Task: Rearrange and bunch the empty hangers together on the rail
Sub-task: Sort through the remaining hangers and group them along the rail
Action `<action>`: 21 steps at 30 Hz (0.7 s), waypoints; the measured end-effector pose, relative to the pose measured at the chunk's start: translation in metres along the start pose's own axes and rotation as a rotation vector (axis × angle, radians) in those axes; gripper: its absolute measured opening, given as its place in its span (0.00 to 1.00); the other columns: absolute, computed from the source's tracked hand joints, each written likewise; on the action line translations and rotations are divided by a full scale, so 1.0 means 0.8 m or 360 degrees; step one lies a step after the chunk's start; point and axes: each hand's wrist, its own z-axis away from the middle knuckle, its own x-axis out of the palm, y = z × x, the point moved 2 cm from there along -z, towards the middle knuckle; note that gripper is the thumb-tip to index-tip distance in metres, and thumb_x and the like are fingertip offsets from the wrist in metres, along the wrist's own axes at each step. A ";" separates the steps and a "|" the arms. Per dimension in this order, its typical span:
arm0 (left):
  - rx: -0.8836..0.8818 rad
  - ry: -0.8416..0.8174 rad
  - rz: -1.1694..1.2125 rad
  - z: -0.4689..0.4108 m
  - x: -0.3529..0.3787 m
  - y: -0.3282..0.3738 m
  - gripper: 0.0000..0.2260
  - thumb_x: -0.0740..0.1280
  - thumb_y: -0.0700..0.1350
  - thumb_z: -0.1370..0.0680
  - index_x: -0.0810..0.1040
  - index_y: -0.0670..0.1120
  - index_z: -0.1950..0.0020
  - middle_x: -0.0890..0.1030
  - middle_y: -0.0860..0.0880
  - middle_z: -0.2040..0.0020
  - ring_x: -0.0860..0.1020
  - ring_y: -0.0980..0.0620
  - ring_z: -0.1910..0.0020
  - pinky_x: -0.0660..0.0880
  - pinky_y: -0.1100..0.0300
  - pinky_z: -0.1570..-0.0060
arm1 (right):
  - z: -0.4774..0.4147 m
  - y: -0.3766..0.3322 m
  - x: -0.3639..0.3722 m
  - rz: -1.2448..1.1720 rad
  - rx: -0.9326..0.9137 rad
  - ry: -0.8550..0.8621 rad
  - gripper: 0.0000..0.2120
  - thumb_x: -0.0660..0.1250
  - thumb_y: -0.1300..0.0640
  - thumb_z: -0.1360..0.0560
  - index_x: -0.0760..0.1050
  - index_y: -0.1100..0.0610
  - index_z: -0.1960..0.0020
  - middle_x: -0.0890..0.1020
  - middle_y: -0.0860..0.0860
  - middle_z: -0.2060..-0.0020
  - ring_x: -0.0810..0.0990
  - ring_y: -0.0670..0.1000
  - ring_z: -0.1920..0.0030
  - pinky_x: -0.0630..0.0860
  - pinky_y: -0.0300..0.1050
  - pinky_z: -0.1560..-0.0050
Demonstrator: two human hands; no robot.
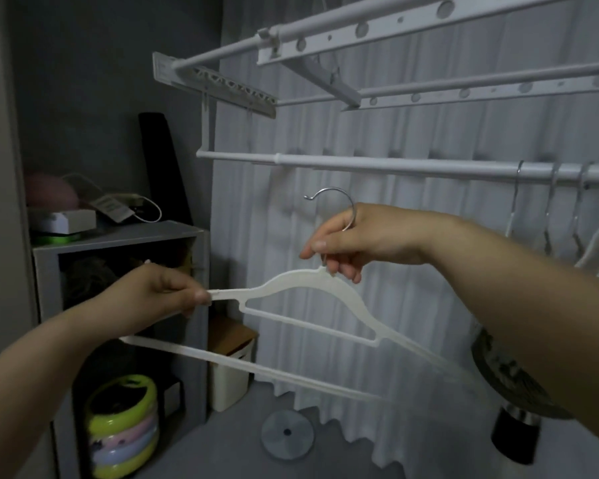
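Mid-frame, the right hand pinched the white hanger at its neck, the left hand gripped its arm tip, possibly two hangers. Next: hook it onto the rail beside the hung hangers at right.

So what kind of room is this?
Probably a home laundry or drying corner: white drying rack rails, empty hangers hooked on, pleated curtains behind, and a cluttered grey shelf.

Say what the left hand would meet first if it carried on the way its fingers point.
Probably the right hand, across the white hanger that the left hand pinches; depth is unclear.
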 end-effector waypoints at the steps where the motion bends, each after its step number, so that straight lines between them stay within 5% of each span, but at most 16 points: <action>1: 0.0005 -0.0054 0.0033 0.001 -0.003 -0.004 0.15 0.72 0.50 0.30 0.80 0.60 0.77 0.80 0.55 0.73 0.76 0.59 0.69 0.70 0.71 0.65 | -0.002 -0.002 0.008 -0.0032 0.0008 0.0007 0.11 0.59 0.61 0.23 0.77 0.56 0.60 0.77 0.47 0.77 0.74 0.43 0.79 0.75 0.34 0.74; 3: 0.0033 -0.0116 0.0047 0.001 -0.006 -0.013 0.11 0.70 0.65 0.38 0.81 0.59 0.73 0.80 0.54 0.71 0.76 0.59 0.67 0.72 0.69 0.61 | -0.004 -0.007 0.021 -0.0079 0.0022 0.0076 0.12 0.58 0.63 0.22 0.76 0.59 0.61 0.78 0.48 0.79 0.76 0.44 0.79 0.76 0.34 0.75; 6: 0.0009 0.0253 -0.0027 -0.005 -0.006 -0.020 0.03 0.67 0.48 0.26 0.79 0.54 0.54 0.78 0.52 0.53 0.77 0.53 0.51 0.70 0.60 0.47 | -0.007 -0.013 0.033 -0.0156 0.0043 0.0266 0.14 0.57 0.62 0.21 0.74 0.60 0.64 0.78 0.50 0.79 0.77 0.45 0.80 0.77 0.35 0.76; 9: -0.0007 0.0530 -0.0135 -0.010 0.004 -0.001 0.15 0.64 0.44 0.24 0.74 0.44 0.37 0.73 0.46 0.41 0.71 0.51 0.42 0.63 0.63 0.47 | -0.009 -0.017 0.039 -0.0211 0.0095 0.0473 0.15 0.56 0.61 0.21 0.72 0.61 0.65 0.76 0.53 0.77 0.77 0.46 0.81 0.76 0.35 0.78; 14: 0.0062 0.0113 0.0304 -0.016 0.053 0.047 0.18 0.64 0.50 0.25 0.72 0.49 0.36 0.74 0.53 0.46 0.74 0.55 0.49 0.67 0.72 0.59 | -0.012 -0.020 0.031 -0.0254 0.0243 0.0840 0.15 0.56 0.60 0.21 0.70 0.62 0.65 0.75 0.58 0.73 0.77 0.46 0.83 0.76 0.36 0.78; 21: 0.0042 -0.0369 0.0136 -0.036 0.121 0.094 0.38 0.67 0.63 0.33 0.57 0.54 0.27 0.68 0.53 0.32 0.72 0.52 0.37 0.68 0.62 0.45 | -0.016 -0.010 0.013 -0.0236 0.0539 0.1092 0.15 0.52 0.64 0.21 0.67 0.63 0.65 0.74 0.59 0.72 0.73 0.47 0.87 0.74 0.37 0.81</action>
